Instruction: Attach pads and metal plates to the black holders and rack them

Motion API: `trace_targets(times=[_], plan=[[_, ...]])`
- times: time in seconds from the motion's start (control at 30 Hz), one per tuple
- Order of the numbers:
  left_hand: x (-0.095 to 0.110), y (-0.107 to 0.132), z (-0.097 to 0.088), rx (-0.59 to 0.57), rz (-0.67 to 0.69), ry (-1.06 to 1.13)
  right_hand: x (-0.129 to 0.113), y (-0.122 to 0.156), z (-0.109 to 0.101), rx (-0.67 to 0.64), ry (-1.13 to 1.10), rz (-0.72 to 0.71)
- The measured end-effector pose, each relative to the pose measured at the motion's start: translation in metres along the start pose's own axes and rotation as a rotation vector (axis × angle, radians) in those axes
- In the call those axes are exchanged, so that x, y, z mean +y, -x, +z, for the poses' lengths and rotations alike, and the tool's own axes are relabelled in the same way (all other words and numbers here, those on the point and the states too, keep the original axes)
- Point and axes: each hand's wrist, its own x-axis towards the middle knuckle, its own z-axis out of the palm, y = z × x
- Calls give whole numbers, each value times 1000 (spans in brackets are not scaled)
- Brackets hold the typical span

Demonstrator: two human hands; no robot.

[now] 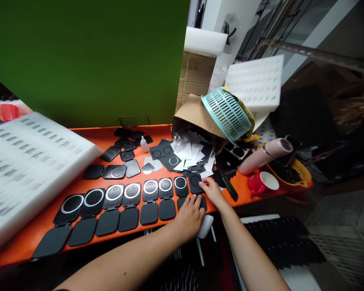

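Observation:
My right hand (pixel 211 190) has thumb and fingers closed on the edge of a dark square card (pixel 195 183) with a ring outline, at the right end of a row. Close beside it, my left hand (pixel 190 215) reaches over a black panel (pixel 203 203), its fingertips bent down near the card. A pale rounded plate (pixel 205 226) sticks out from under the left palm past the table edge; the thumb's grip on it is mostly hidden. Leftward runs a row of opened black hinged cases, including one with a silver ring (pixel 180 183).
The orange table (pixel 91 139) bears a white foam tray (pixel 27 161), loose black cases (pixel 127 144), a small dropper bottle (pixel 144 144) and piled cards (pixel 191 153). Rightward are a turquoise basket (pixel 227 115), a pink flask (pixel 261 157), a red mug (pixel 261 184) and a green-black knife-like tool (pixel 229 186).

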Motion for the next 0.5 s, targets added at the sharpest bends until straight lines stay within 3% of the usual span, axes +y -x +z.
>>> trace_targets(times=[0.5], plan=[[0, 0, -5, -6, 7, 21, -13, 5, 3, 53, 196, -22]])
